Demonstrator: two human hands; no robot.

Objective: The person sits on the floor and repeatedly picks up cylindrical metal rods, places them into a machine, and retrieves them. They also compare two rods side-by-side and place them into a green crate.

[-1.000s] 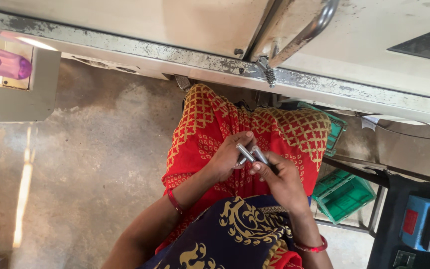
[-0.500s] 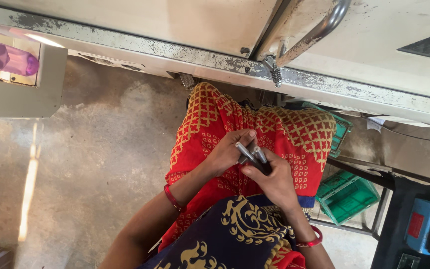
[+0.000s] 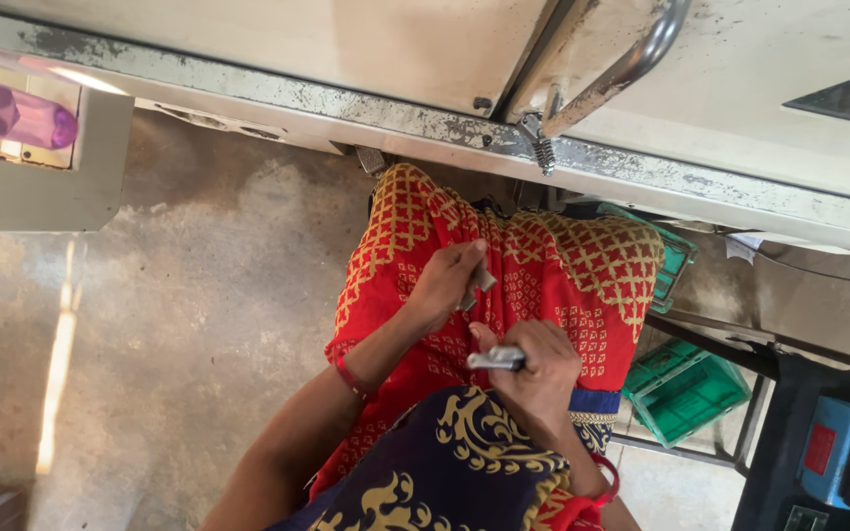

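Here, the right hand (image 3: 541, 379) grips a small metal tube (image 3: 496, 359) over the red lap (image 3: 553, 270). Just beyond, the left hand (image 3: 445, 283) pinches a grey metal piece (image 3: 481, 282). Both should stay low and steady. Farther off stands the tabletop (image 3: 346, 44).

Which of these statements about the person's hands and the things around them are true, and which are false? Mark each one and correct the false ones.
1. The right hand holds a small silvery metal piece. True.
2. The left hand rests flat on the concrete floor. False: it is raised over the red patterned garment, closed around a small grey piece.
3. Green plastic crates sit to the person's right. True.
4. The two hands are clasped together. False: they are apart, each with its own piece.
5. A red bangle circles the left wrist. True.
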